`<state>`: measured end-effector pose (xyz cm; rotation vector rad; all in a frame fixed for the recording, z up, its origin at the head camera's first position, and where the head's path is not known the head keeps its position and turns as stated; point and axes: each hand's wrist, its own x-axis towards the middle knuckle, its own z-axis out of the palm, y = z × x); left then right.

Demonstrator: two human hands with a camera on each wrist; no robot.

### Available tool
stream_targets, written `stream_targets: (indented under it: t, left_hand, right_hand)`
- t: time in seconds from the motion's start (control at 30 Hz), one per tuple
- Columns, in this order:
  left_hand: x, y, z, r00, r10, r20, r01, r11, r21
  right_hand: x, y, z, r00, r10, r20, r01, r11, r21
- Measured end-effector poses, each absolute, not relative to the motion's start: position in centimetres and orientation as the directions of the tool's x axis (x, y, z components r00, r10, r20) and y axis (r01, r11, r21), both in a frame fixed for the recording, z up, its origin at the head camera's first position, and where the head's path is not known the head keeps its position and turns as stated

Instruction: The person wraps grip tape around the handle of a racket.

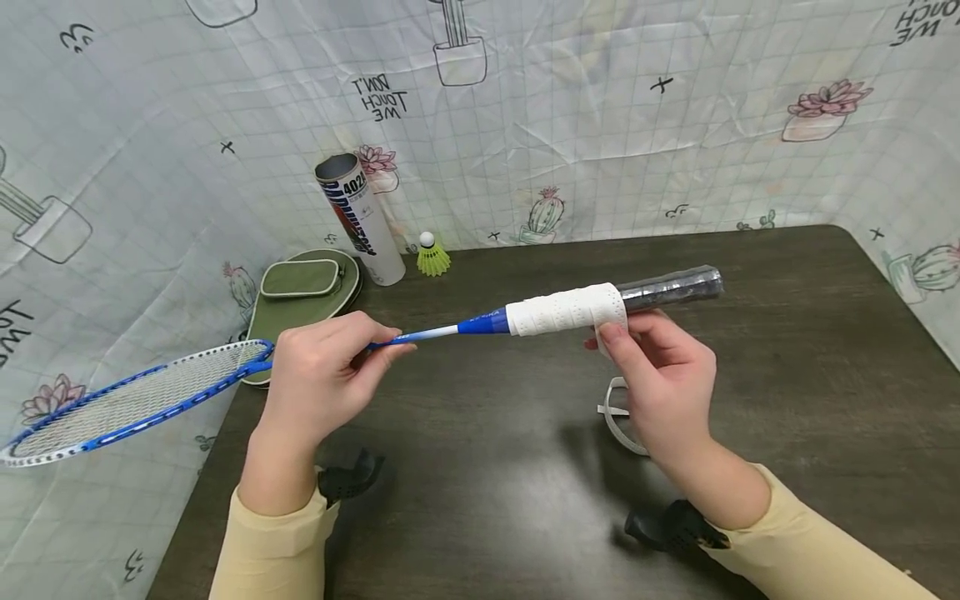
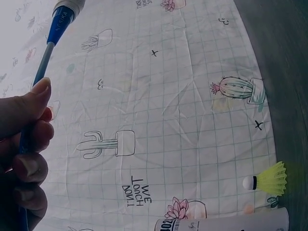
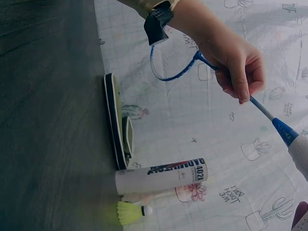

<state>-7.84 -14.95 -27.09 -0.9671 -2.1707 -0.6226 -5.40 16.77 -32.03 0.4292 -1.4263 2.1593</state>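
A blue and white badminton racket [image 1: 438,332] is held aloft across the table, its strung head to the left. My left hand [image 1: 322,375] pinches the shaft between thumb and fingers; the left wrist view shows the fingers [image 2: 30,166] curled round it. White perforated grip tape [image 1: 562,310] is wound on the handle from the blue cone to about midway. Beyond it the handle end [image 1: 675,287] is dark and shiny. With thumb and fingers, my right hand [image 1: 671,387] pinches the tape at the last turn. A curved white strip [image 1: 617,421] shows beside that hand, partly hidden.
At the back left stand a shuttlecock tube [image 1: 367,221] and a yellow shuttlecock [image 1: 432,257]. A green case [image 1: 288,312] lies beside the tube, behind the racket. A patterned cloth [image 1: 585,125] hangs behind the dark table [image 1: 480,467].
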Motion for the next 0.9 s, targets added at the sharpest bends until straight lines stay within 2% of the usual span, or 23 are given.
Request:
stream_targets:
  t: [0.3, 0.57, 0.9]
  left_hand:
    - [-8.21, -14.26, -27.34, -0.519, 0.446, 0.729, 0.775, 0.605, 0.181]
    - [-8.20, -14.34, -27.42, -0.534, 0.356, 0.767, 0.709, 0.682, 0.178]
    - [-8.39, -14.33, -27.20, -0.489, 0.378, 0.786, 0.748, 0.645, 0.156]
  right_hand:
    - [-5.52, 17.39, -32.23, -0.785, 0.270, 0.558, -0.618, -0.283, -0.733]
    - [-5.38, 16.96, -32.27, -0.793, 0.261, 0.551, -0.604, -0.215, -0.768]
    - [-5.39, 16.81, -32.05, -0.762, 0.289, 0.580, -0.643, -0.233, -0.729]
